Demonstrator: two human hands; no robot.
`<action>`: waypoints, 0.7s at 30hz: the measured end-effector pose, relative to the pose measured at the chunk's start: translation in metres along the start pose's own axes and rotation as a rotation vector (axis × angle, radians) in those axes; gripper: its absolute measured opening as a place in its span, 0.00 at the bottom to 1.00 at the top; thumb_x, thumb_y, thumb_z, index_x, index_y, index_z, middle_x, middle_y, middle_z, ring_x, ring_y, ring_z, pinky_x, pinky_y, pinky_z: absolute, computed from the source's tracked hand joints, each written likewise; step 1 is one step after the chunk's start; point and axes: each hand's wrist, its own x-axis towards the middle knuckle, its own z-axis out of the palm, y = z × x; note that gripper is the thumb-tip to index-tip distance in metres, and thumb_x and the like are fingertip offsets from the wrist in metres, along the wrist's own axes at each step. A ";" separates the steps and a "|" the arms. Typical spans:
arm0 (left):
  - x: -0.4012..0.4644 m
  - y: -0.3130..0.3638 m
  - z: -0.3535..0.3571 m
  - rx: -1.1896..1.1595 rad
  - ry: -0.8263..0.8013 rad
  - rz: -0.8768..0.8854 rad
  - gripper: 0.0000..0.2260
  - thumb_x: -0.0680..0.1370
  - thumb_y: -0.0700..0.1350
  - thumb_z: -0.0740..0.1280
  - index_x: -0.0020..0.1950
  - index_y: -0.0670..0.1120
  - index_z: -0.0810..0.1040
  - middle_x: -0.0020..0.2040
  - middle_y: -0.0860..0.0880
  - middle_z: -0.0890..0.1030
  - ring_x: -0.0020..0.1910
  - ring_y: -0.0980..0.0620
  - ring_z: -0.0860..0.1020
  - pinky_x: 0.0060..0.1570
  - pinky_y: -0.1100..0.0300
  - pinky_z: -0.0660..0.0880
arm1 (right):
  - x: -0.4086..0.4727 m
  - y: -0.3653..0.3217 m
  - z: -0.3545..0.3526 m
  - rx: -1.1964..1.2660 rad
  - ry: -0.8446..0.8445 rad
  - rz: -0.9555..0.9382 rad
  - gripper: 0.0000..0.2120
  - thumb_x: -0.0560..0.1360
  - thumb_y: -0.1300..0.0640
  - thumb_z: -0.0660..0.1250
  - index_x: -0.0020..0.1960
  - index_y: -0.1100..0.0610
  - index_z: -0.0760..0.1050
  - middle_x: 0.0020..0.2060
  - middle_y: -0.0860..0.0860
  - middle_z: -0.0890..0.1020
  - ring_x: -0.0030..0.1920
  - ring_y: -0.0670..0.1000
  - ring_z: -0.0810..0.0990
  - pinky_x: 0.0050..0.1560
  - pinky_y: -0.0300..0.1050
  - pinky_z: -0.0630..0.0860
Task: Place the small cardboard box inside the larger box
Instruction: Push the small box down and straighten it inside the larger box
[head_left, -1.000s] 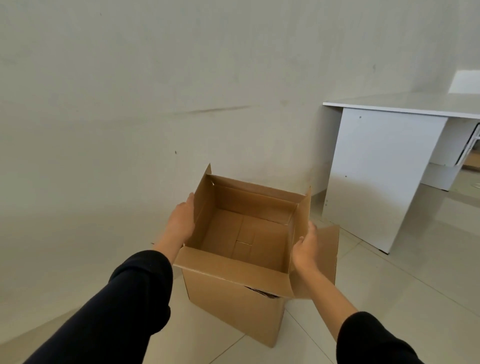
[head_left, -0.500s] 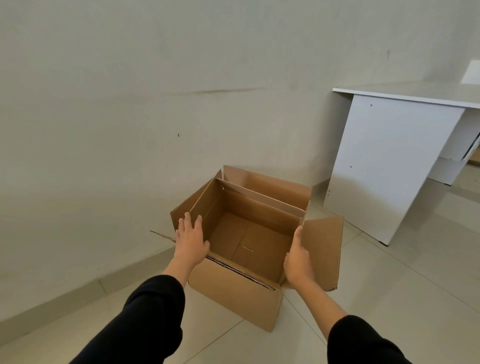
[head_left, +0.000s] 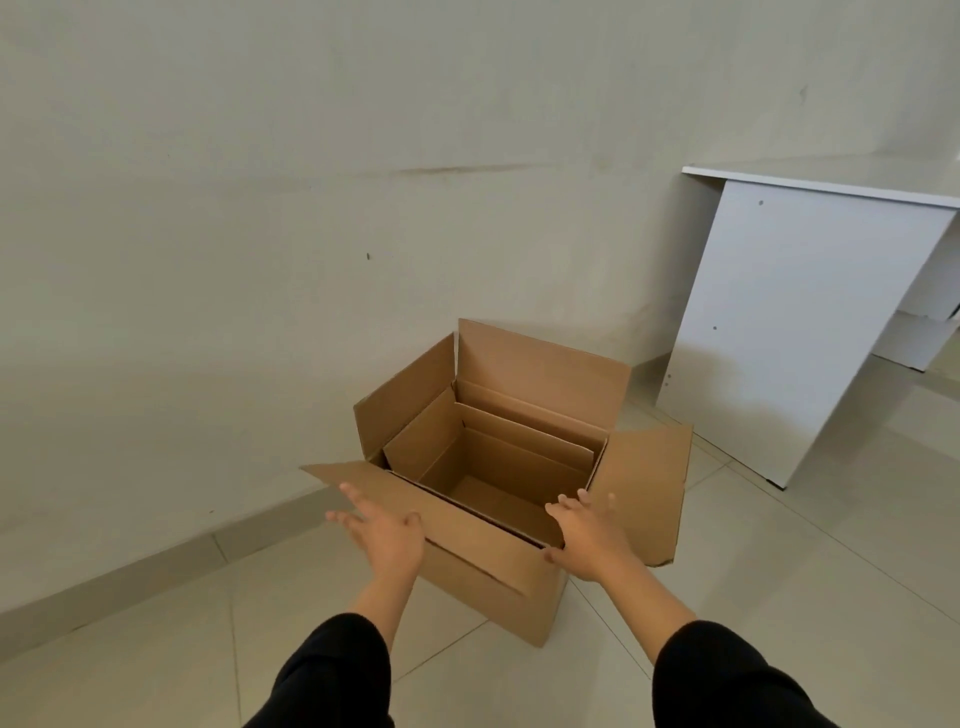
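The larger cardboard box (head_left: 491, 590) stands on the floor tiles with its four flaps spread open. The small cardboard box (head_left: 524, 460) sits inside it, open at the top and empty, its walls nested just within the larger box's walls. My left hand (head_left: 387, 535) hovers over the front flap with fingers spread and holds nothing. My right hand (head_left: 587, 535) is at the front right corner, fingers apart, by the right flap; whether it touches the cardboard I cannot tell.
A pale wall (head_left: 311, 260) rises right behind the boxes, with a low skirting along the floor. A white desk (head_left: 795, 322) stands to the right, about a box-width away. Beige floor tiles (head_left: 779, 571) stretch in front and to the right.
Both hands held the small box by its sides and lowered it into the larger box. They have let go and drawn back to the front edge, fingers spread.
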 end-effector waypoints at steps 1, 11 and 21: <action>-0.007 0.006 0.005 -0.122 -0.017 -0.082 0.44 0.76 0.36 0.65 0.76 0.47 0.33 0.78 0.36 0.46 0.72 0.35 0.63 0.68 0.45 0.68 | -0.004 0.005 -0.001 -0.046 -0.055 -0.006 0.34 0.74 0.41 0.63 0.76 0.50 0.57 0.77 0.52 0.60 0.77 0.56 0.52 0.74 0.64 0.45; -0.047 0.027 0.033 -0.333 -0.189 -0.146 0.44 0.77 0.34 0.63 0.75 0.55 0.31 0.63 0.41 0.70 0.49 0.38 0.81 0.45 0.44 0.82 | -0.039 0.047 0.001 -0.369 -0.002 -0.191 0.15 0.76 0.71 0.58 0.61 0.62 0.73 0.55 0.59 0.79 0.50 0.57 0.79 0.47 0.48 0.75; -0.036 0.000 0.005 -0.419 -0.305 -0.285 0.40 0.81 0.36 0.57 0.71 0.63 0.28 0.69 0.40 0.66 0.49 0.36 0.80 0.52 0.42 0.78 | -0.057 0.089 0.004 0.466 0.286 0.413 0.23 0.77 0.58 0.61 0.71 0.60 0.62 0.75 0.64 0.56 0.75 0.64 0.52 0.73 0.59 0.58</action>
